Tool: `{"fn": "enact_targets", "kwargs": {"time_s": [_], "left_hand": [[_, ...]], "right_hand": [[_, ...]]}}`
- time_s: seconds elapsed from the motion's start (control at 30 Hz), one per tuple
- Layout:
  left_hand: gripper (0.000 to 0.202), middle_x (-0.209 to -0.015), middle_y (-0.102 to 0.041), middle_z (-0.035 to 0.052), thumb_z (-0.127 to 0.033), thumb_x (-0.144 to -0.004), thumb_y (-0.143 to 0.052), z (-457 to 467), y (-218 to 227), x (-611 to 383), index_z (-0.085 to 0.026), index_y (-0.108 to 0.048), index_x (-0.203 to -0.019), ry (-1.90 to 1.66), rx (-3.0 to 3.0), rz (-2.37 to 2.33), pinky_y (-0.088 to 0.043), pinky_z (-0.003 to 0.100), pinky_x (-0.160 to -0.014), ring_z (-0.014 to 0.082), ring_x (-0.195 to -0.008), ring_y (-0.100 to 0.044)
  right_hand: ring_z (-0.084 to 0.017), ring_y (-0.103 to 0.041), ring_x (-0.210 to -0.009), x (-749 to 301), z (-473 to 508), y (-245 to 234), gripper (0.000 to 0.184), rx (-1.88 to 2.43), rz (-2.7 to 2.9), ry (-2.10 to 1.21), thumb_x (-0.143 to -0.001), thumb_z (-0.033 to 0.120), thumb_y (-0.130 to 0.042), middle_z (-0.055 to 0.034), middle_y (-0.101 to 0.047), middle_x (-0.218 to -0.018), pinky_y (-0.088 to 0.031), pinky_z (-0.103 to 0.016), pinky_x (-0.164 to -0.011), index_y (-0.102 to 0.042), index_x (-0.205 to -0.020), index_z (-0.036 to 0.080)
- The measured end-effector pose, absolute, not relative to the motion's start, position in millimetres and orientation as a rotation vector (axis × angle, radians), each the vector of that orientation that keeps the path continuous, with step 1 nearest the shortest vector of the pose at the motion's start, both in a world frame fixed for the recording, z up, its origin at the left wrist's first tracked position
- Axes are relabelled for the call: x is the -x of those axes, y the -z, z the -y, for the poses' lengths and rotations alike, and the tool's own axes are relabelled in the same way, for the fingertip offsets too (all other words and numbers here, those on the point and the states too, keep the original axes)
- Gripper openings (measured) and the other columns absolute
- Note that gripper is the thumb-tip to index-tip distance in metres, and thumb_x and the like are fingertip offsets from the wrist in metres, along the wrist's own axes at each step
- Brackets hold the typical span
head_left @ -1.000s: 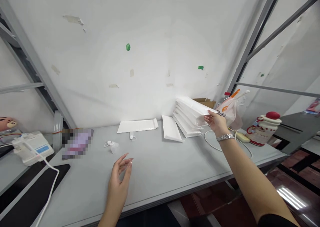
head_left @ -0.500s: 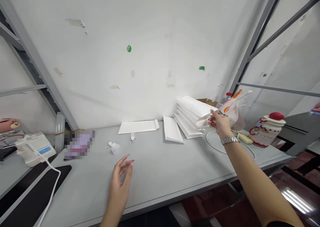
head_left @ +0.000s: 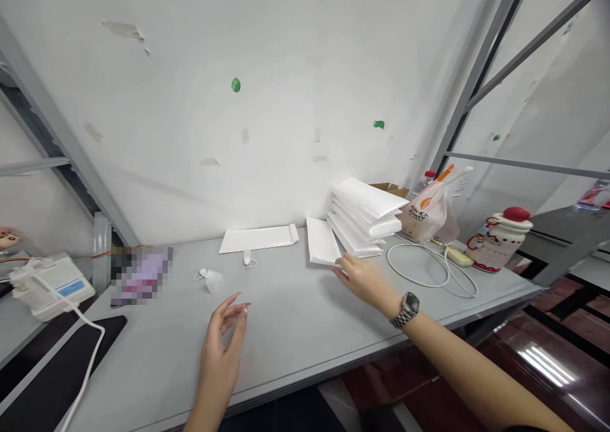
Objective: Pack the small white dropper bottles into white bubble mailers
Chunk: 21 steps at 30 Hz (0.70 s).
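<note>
My right hand [head_left: 365, 281], with a metal-band watch on its wrist, pinches the near right corner of a white padded envelope [head_left: 322, 241] lying on the grey table [head_left: 286, 330]. Right behind that envelope leans a stack of similar white envelopes [head_left: 365, 213]. My left hand [head_left: 225, 337] hovers over the table near its front edge, fingers curved and thumb apart, holding nothing. Beyond it lie a small whitish translucent pouch [head_left: 212, 282] with a loop and a small white piece with a cord [head_left: 247, 259]. Against the wall rests a flat white envelope [head_left: 257, 239] with its flap to the right.
On the right are a printed plastic bag [head_left: 424, 213], a coiled white cable [head_left: 431, 284] and a red-capped bottle [head_left: 500, 240]. At left lie a pixelated purple item [head_left: 143, 276], a white device [head_left: 52, 286] and a black panel [head_left: 71, 375]. Metal frames flank the wall.
My right hand has moved left and nearer, from the stack of envelopes beside the plastic bag to the single envelope's corner. My left hand has stayed almost still. The view has shifted slightly.
</note>
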State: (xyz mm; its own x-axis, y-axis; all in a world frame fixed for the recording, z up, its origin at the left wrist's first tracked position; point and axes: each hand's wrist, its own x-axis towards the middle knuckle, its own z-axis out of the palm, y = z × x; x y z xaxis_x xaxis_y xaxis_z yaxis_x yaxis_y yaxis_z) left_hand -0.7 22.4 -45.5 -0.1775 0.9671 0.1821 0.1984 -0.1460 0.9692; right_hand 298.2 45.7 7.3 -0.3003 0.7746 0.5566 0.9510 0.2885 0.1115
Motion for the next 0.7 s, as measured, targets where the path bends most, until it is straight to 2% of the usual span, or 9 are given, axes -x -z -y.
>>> {"fn": "enact_targets", "kwargs": {"time_s": [0.1, 0.2, 0.3, 0.4, 0.5, 0.63, 0.7], "left_hand": [[0.055, -0.105, -0.064, 0.0104, -0.055, -0.074, -0.057, -22.2, 46.0, 0.6, -0.022, -0.049, -0.117, -1.389, -1.376, -1.400, -0.044, 0.041, -0.088, 0.0266, -0.106, -0.058], [0.055, -0.104, -0.064, 0.0107, -0.055, -0.074, -0.057, -22.3, 45.9, 0.4, -0.021, -0.050, -0.117, -1.389, -1.373, -1.405, -0.044, 0.042, -0.089, 0.0270, -0.105, -0.058], [0.055, -0.104, -0.065, 0.0106, -0.055, -0.073, -0.058, -22.5, 45.7, 0.4, -0.021, -0.051, -0.116, -1.397, -1.369, -1.412, -0.044, 0.042, -0.089, 0.0270, -0.104, -0.059], [0.055, -0.103, -0.065, 0.0106, -0.055, -0.073, -0.058, -23.1, 46.0, 0.9, -0.022, -0.051, -0.116, -1.395, -1.374, -1.408, -0.044, 0.042, -0.088, 0.0268, -0.104, -0.059], [0.054, -0.102, -0.065, 0.0106, -0.054, -0.073, -0.058, -23.8, 46.5, 1.5, -0.021, -0.052, -0.115, -1.395, -1.384, -1.404, -0.046, 0.040, -0.084, 0.0268, -0.103, -0.060], [0.054, -0.101, -0.065, 0.0110, -0.054, -0.072, -0.058, -23.3, 45.5, 0.8, -0.021, -0.052, -0.114, -1.400, -1.401, -1.399, -0.048, 0.038, -0.080, 0.0270, -0.101, -0.061], [0.054, -0.102, -0.065, 0.0112, -0.054, -0.073, -0.057, -22.7, 44.4, 0.1, -0.021, -0.052, -0.114, -1.394, -1.400, -1.400, -0.048, 0.037, -0.079, 0.0270, -0.102, -0.060]], "right_hand": [[-0.016, -0.059, -0.066, -282.0, -47.6, 7.7, 0.024, 1.605, 2.340, 0.647, -0.091, 0.024, -0.043, -0.0062, -0.062, -0.075, -0.030, -0.025, -0.047, -0.060, -0.076, 0.016], [-0.018, -0.060, -0.075, -275.7, -57.6, 12.8, 0.017, 1.753, 2.332, 0.650, -0.090, 0.025, -0.046, -0.0089, -0.061, -0.084, -0.034, -0.025, -0.048, -0.059, -0.088, 0.014], [-0.022, -0.060, -0.079, -274.8, -71.4, 13.5, 0.020, 1.905, 2.307, 0.682, -0.089, 0.026, -0.048, -0.0128, -0.060, -0.090, -0.039, -0.025, -0.050, -0.058, -0.096, 0.010], [-0.023, -0.060, -0.076, -273.5, -82.0, 14.5, 0.016, 1.987, 2.306, 0.702, -0.088, 0.014, -0.045, -0.0145, -0.060, -0.086, -0.041, -0.027, -0.052, -0.060, -0.091, 0.008], [-0.022, -0.059, -0.075, -270.5, -85.7, 15.7, 0.022, 2.016, 2.283, 0.711, -0.083, 0.001, -0.039, -0.0158, -0.060, -0.084, -0.041, -0.027, -0.052, -0.061, -0.088, 0.007], [-0.025, -0.057, -0.086, -271.5, -85.6, 13.2, 0.030, 1.997, 2.225, 0.737, -0.083, -0.001, -0.035, -0.0188, -0.059, -0.096, -0.041, -0.028, -0.055, -0.058, -0.100, 0.006], [-0.024, -0.056, -0.087, -275.8, -86.2, 8.2, 0.029, 1.963, 2.176, 0.713, -0.082, -0.002, -0.036, -0.0171, -0.059, -0.094, -0.040, -0.027, -0.054, -0.059, -0.096, 0.008]]}}
